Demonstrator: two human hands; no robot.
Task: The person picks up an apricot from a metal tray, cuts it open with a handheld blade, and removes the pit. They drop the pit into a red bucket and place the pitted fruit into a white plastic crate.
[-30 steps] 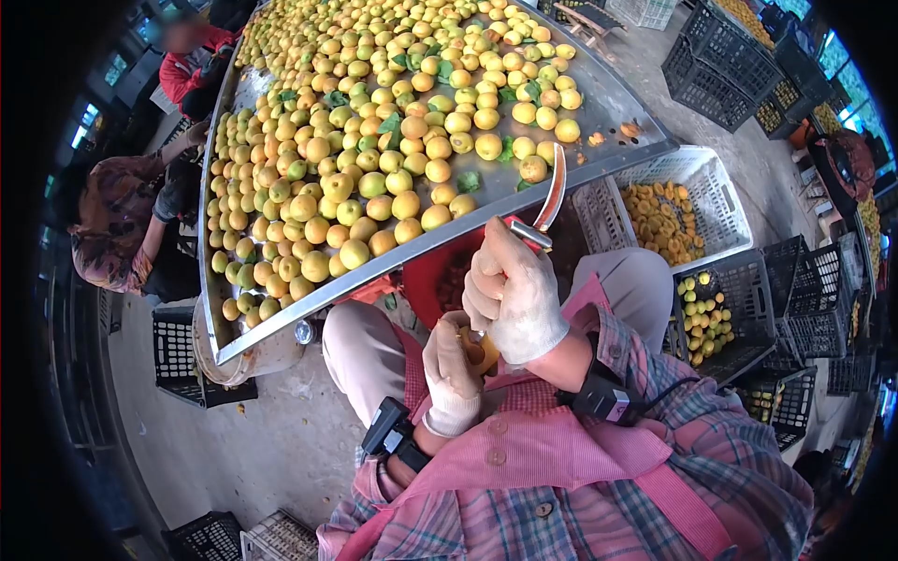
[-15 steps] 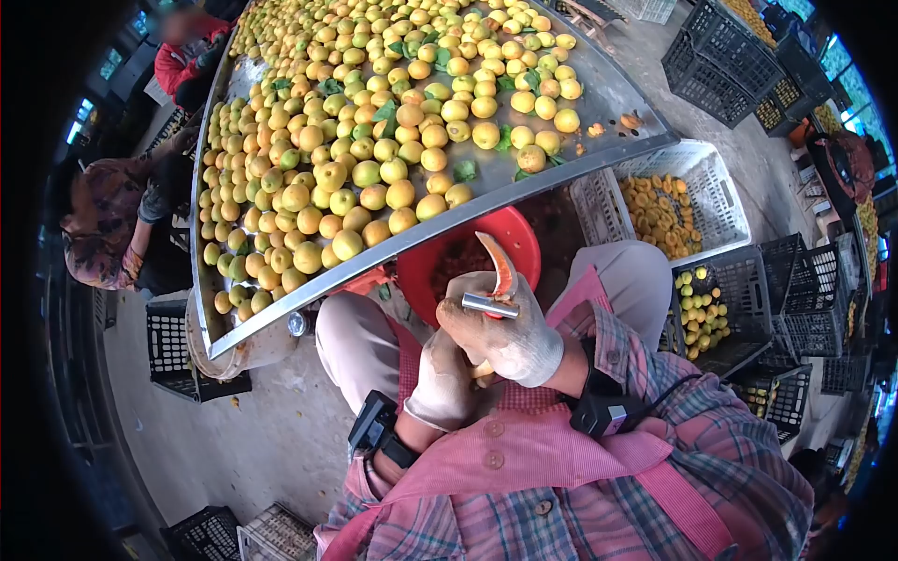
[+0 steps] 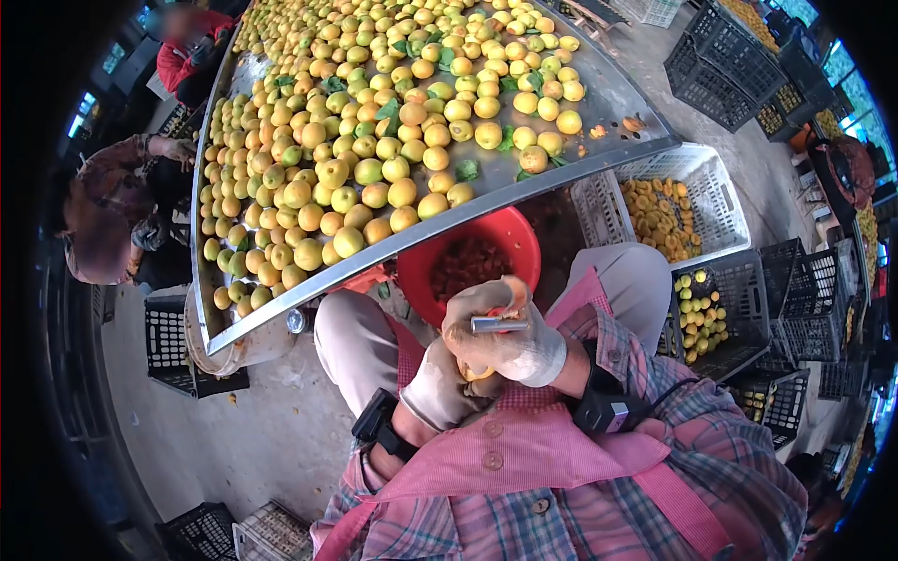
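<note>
A person in white work gloves sits over their lap, both hands close to the chest. The right hand [image 3: 500, 332] has its grip closed around a small knife [image 3: 499, 323], blade curled inward so it can work the fruit. The left hand [image 3: 440, 388] cups a yellow fruit [image 3: 479, 372] tight beneath it, steadying it against the blade. A red bucket [image 3: 510, 238] of pits sits between the knees, just below the hands. Ahead, a metal counter [image 3: 613, 103] is heaped with fruit, within reach. A white crate [image 3: 720, 201] of cut halves stands to the right.
</note>
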